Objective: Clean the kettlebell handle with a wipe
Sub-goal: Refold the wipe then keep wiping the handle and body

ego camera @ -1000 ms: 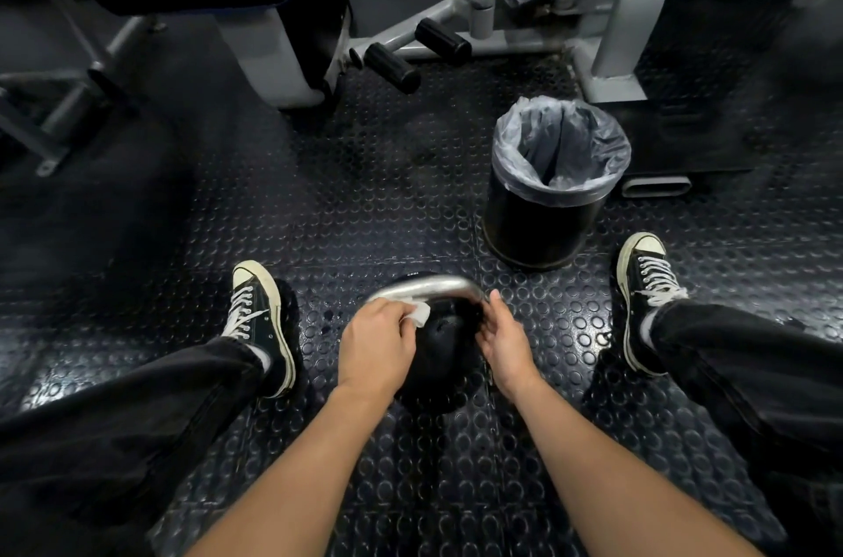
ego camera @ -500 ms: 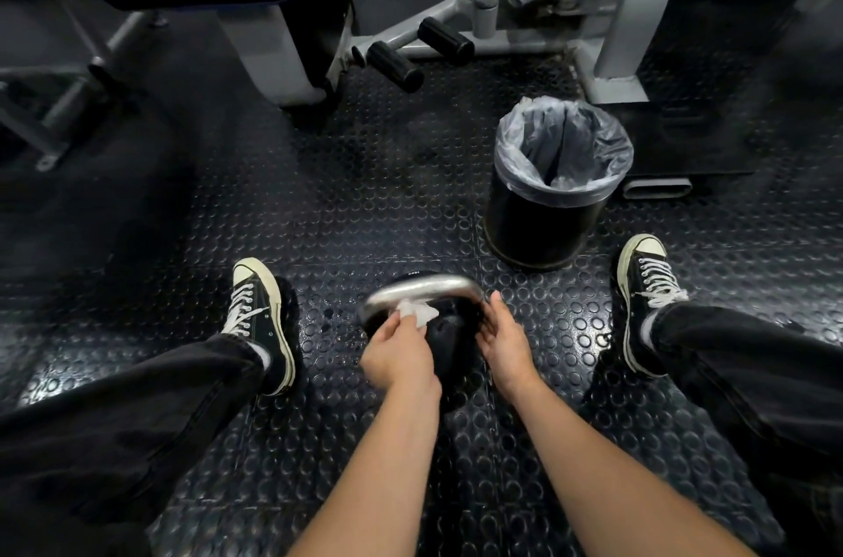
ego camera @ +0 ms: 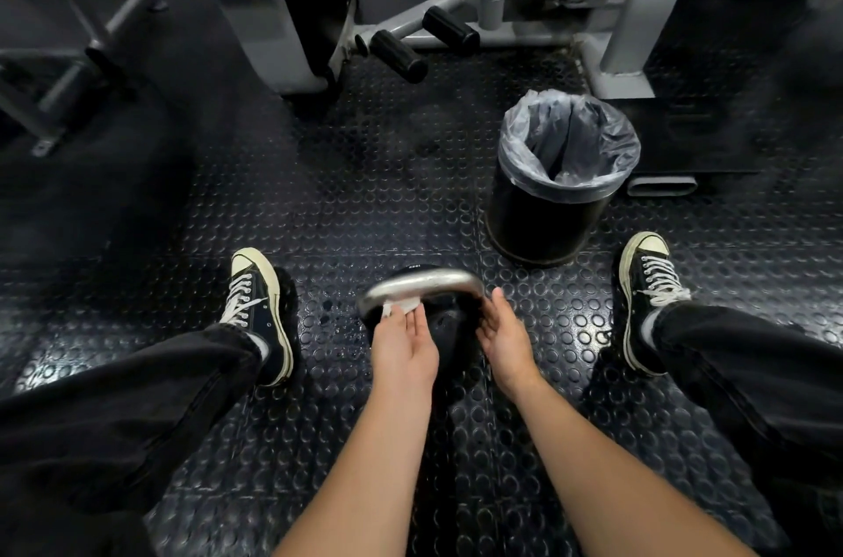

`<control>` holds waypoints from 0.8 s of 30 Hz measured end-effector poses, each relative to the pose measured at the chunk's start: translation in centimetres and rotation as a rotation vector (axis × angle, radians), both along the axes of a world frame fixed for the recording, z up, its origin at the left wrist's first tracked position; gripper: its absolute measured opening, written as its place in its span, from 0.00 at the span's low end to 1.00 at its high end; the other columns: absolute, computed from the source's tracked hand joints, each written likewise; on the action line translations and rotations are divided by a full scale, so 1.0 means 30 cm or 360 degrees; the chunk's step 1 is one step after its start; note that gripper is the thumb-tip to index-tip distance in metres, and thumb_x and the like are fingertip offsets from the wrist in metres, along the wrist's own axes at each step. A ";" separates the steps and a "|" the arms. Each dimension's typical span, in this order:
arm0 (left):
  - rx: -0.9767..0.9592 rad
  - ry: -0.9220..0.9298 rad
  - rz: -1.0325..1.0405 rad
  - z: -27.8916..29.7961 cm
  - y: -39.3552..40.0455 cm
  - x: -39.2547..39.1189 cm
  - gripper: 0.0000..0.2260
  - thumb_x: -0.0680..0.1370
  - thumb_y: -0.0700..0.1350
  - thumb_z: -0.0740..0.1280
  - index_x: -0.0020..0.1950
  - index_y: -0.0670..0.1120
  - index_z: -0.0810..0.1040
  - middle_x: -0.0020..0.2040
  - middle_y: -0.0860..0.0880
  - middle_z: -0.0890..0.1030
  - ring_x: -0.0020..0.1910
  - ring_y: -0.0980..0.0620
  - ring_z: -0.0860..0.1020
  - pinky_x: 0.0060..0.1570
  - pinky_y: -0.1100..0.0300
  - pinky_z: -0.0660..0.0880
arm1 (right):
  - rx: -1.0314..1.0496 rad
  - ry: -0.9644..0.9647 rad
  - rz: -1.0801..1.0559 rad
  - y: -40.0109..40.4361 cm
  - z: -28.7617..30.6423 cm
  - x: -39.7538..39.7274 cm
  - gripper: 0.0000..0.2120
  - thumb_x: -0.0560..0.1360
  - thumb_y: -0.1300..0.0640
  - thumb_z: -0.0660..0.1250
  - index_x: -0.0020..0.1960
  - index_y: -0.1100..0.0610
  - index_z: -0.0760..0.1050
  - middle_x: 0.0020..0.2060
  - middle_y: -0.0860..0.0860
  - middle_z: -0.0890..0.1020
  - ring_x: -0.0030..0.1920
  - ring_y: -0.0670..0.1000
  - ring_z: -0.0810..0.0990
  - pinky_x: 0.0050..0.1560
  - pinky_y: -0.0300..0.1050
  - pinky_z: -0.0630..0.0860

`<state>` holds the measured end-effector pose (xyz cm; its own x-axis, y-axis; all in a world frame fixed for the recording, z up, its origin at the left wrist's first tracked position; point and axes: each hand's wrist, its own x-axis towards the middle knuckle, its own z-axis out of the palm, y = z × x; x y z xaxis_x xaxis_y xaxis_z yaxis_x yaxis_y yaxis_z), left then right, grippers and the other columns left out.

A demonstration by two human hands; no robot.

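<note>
I sit with the kettlebell (ego camera: 438, 328) on the floor between my shoes, just short of the bin (ego camera: 554, 191), so both hands reach it. My left hand (ego camera: 403, 344) pinches the wipe (ego camera: 401, 307) against the underside of the handle (ego camera: 422, 283) to rub it; my right hand (ego camera: 504, 335), fingers loosely open and holding nothing, braces the bell's side beside the handle's right end.

Bin (ego camera: 547, 214) crowds kettlebell (ego camera: 444, 328) far-right; studded floor (ego camera: 365, 200) ahead open.
</note>
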<state>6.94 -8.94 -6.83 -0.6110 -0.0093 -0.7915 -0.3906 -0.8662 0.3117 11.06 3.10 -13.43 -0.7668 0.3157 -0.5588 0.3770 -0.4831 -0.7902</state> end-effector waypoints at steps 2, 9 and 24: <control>-0.0016 -0.0010 -0.0025 0.001 0.014 -0.005 0.16 0.85 0.37 0.57 0.72 0.34 0.68 0.61 0.41 0.78 0.58 0.50 0.77 0.64 0.58 0.72 | 0.0014 0.0002 0.0017 -0.003 0.000 -0.001 0.17 0.83 0.41 0.57 0.53 0.48 0.81 0.50 0.43 0.87 0.53 0.38 0.83 0.57 0.37 0.73; 0.0013 -0.0001 -0.0018 0.001 -0.008 0.002 0.17 0.85 0.35 0.56 0.74 0.35 0.65 0.62 0.41 0.76 0.68 0.47 0.73 0.69 0.55 0.69 | 0.0049 -0.0015 0.0026 -0.007 0.013 0.003 0.18 0.83 0.40 0.56 0.50 0.47 0.81 0.44 0.39 0.87 0.50 0.37 0.83 0.54 0.37 0.73; -0.0033 -0.0016 -0.0078 -0.012 0.011 -0.002 0.15 0.83 0.35 0.60 0.70 0.33 0.69 0.59 0.40 0.77 0.54 0.49 0.78 0.60 0.56 0.74 | 0.0046 0.0009 0.0033 -0.004 0.000 -0.004 0.18 0.84 0.42 0.56 0.52 0.49 0.81 0.46 0.41 0.87 0.51 0.39 0.84 0.53 0.37 0.74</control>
<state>6.88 -8.62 -7.19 -0.6033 0.0040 -0.7975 -0.4357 -0.8392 0.3254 10.96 2.98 -13.42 -0.7767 0.3155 -0.5452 0.3822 -0.4521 -0.8060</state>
